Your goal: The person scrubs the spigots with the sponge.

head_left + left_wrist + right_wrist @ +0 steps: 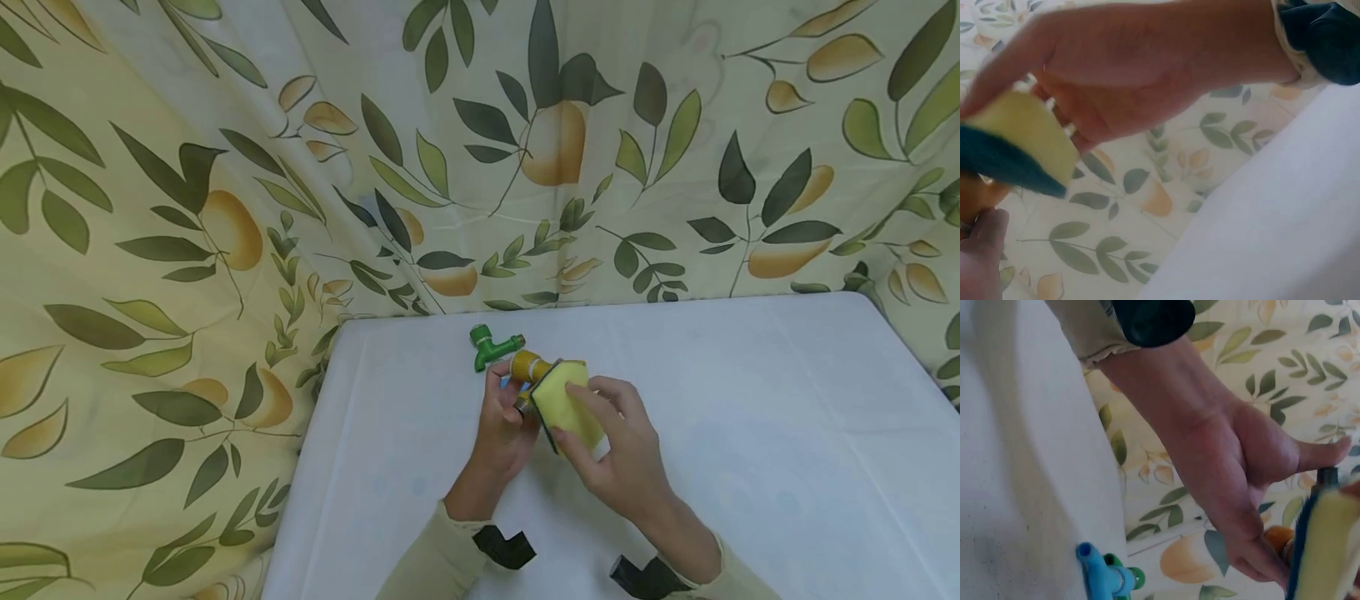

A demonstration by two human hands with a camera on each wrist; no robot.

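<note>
In the head view my left hand [504, 432] holds a yellow tap [528, 365] with a dark metal end near the thumb. My right hand [628, 450] pinches a sponge [564, 407], pale yellow with a dark green scouring side. That scouring side faces the tap and seems to touch it; the sponge hides part of the tap. The left wrist view shows the sponge [1032, 131] close up, slightly blurred. Past my left hand lies a green tap [489, 347]. A blue tap [1102, 575] shows in the right wrist view, in front of the green one, mostly hidden from the head camera.
A white-covered table [750, 400] spreads under both hands, its far edge just beyond the green tap. Behind and to the left hangs a curtain [300, 208] with a leaf and fruit print. Dark devices sit on both wrists.
</note>
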